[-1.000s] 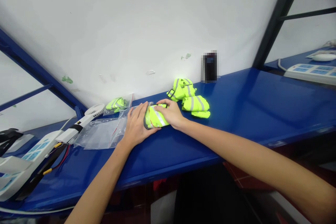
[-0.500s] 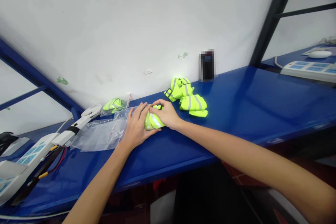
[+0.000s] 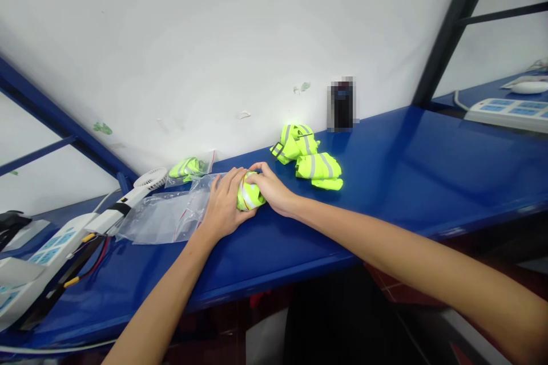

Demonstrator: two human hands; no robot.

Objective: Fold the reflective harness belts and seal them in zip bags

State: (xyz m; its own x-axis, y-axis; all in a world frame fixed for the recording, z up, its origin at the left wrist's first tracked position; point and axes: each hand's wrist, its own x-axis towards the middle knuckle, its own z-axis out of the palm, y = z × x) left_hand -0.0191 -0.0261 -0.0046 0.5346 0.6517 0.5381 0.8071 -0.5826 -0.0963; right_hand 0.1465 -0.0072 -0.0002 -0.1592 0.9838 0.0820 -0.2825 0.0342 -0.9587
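Left hand (image 3: 226,205), fingers outstretched, over clear bag (image 3: 200,193); right hand (image 3: 274,189) gripping yellow bundle (image 3: 248,196). Two loose bundles (image 3: 317,166) farther right.

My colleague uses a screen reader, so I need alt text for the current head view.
A right hand grips a neon bundle on a blue table while the left hand cups its other side. Clear plastic lies beside the left hand, with a bagged bundle and white fan behind; loose neon fabric sits beyond the right hand.
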